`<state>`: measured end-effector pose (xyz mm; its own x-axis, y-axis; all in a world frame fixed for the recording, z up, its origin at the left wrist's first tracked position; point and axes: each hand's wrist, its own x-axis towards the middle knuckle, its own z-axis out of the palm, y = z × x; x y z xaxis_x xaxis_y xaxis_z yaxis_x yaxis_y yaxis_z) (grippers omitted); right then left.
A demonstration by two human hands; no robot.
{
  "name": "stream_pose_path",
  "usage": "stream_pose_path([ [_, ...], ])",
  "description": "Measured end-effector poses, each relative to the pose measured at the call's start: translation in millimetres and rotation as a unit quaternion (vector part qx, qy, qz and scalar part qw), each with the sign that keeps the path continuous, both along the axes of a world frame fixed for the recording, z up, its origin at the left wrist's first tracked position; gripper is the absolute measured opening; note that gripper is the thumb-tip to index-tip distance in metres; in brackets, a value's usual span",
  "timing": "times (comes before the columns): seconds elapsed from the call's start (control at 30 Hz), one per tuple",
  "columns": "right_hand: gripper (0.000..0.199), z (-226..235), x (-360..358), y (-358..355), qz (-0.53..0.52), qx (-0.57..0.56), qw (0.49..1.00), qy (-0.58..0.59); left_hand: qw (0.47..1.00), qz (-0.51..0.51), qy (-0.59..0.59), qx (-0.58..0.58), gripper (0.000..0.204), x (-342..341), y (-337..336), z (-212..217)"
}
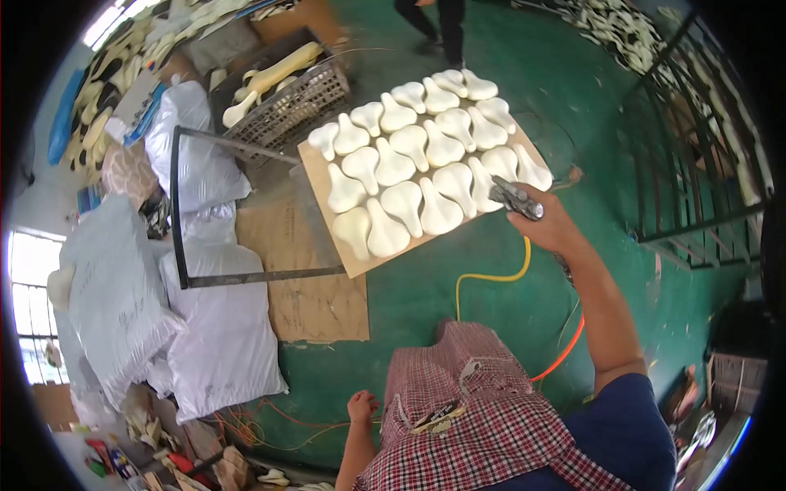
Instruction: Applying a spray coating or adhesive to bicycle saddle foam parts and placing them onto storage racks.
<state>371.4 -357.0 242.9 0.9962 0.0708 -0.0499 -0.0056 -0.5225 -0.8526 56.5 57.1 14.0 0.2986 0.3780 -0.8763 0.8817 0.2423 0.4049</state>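
Note:
My right hand (544,219) is wrapped round a grey spray gun (517,199), whose nozzle end reaches over the right front corner of a light brown board (360,263). Rows of cream-white, saddle-shaped foam pads (442,212) cover that board, their wide and narrow ends alternating. The gun's tip overlaps the front-row pads at the right. Down by the checked apron (446,393), my left hand (362,405) hangs low with its fingers curled; nothing shows in it. The underside of the gun's grip is hidden by my right hand.
A black metal frame (178,213) juts out left of the board, near stuffed white sacks (115,286). A plastic crate (291,114) stands behind. Yellow (491,278) and orange hoses (565,352) cross the green floor. Right is a metal rack (696,164); another person's legs (450,33) show beyond.

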Motion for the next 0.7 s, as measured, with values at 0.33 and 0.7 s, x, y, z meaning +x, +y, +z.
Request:
stream_pose_path([
  [0.33, 0.045, -0.8, -40.8, -17.1, -0.037, -0.023, 0.996, 0.074, 0.999, -0.023, -0.024, -0.001, 0.023, 8.3, 5.0, -7.0],
  [0.7, 0.045, -1.1, -115.2, -7.0, -0.069, -0.014, 0.994, 0.084, 0.999, -0.047, -0.023, -0.01, 0.024, 4.3, 8.0, -7.9],
])
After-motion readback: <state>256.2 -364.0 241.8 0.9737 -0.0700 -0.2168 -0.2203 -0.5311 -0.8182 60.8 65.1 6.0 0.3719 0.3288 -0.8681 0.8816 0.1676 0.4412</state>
